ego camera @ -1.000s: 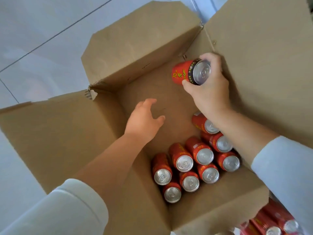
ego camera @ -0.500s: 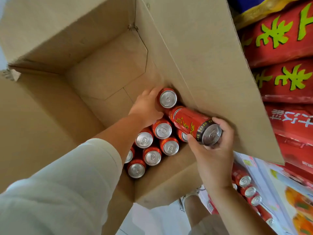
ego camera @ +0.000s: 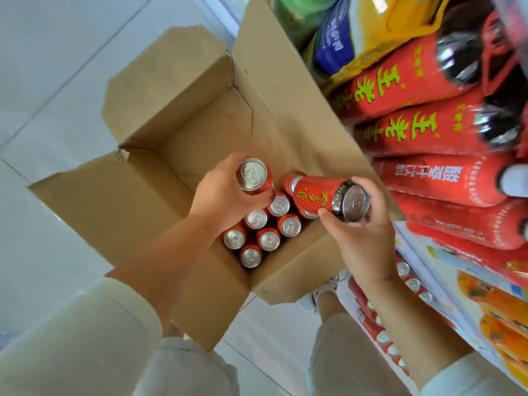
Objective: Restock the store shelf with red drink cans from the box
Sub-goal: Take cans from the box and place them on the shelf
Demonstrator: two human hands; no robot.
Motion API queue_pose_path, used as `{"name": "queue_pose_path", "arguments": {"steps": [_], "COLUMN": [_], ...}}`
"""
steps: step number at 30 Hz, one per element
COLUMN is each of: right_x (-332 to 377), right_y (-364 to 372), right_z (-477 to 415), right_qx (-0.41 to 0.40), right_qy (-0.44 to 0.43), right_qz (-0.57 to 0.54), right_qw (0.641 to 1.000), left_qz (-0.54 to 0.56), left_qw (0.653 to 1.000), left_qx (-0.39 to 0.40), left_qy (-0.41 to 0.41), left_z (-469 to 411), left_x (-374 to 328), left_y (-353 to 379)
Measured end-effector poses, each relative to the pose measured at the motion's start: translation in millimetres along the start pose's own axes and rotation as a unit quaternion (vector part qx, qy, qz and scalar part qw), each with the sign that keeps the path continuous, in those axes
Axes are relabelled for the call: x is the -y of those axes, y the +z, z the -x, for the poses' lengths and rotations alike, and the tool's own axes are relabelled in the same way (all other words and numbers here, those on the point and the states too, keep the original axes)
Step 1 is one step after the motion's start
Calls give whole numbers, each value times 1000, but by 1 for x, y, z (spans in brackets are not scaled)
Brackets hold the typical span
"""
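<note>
Both hands loaded. Left hand [ego camera: 220, 195] at frame centre, grip wrapped round an upright red can [ego camera: 253, 175], silver top facing the cam, just above the others in the box [ego camera: 114, 201]. Right hand [ego camera: 363, 238] centre-right, grip closed round a second red can [ego camera: 323, 198]. That one lies sideways, top end toward lower right, yellow lettering showing, over the box's right side. Cluster of cans [ego camera: 268, 238] stands upright in the box's lower-right corner, tops up, packed tight. Box flaps open, box sits on pale tiled floor [ego camera: 43, 81]. Right side of frame: big red packs [ego camera: 414, 130] w/ green-yellow characters, stacked. Lower right, by the right forearm: row of red cans [ego camera: 411, 284], partly hidden. White shoe [ego camera: 323, 292] at bottom centre.
</note>
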State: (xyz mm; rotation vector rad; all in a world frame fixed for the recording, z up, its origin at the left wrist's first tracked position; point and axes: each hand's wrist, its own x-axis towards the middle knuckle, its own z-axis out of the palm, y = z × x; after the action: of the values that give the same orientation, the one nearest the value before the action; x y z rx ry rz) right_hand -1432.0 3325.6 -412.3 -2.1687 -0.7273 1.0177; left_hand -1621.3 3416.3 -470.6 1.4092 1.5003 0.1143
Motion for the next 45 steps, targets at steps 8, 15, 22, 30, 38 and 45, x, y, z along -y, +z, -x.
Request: {"name": "queue_pose_path", "arguments": {"steps": [8, 15, 22, 30, 38, 45], "right_x": [231, 400, 479, 499, 496, 509], "right_y": [-91, -202, -315, -459, -578, -608], "right_z": [118, 242, 329, 366, 298, 235], "right_qx": [40, -62, -181, -343, -394, -291], "right_qy": [-91, -184, -271, -322, -266, -281], "right_qz": [-79, -93, -63, -14, 26, 16], "right_qw": [992, 977, 943, 882, 879, 914], "left_qz": [22, 13, -20, -12, 21, 4], "left_qw": [996, 964, 906, 846, 834, 830], "left_qx": [-8, -9, -4, -24, -47, -89], "left_qy": [87, 266, 423, 533, 549, 550], "left_z": [144, 267, 365, 421, 428, 425], "left_x": [-171, -348, -484, -591, -647, -667], "left_y": [-193, -320, -354, -312, -253, -242]}}
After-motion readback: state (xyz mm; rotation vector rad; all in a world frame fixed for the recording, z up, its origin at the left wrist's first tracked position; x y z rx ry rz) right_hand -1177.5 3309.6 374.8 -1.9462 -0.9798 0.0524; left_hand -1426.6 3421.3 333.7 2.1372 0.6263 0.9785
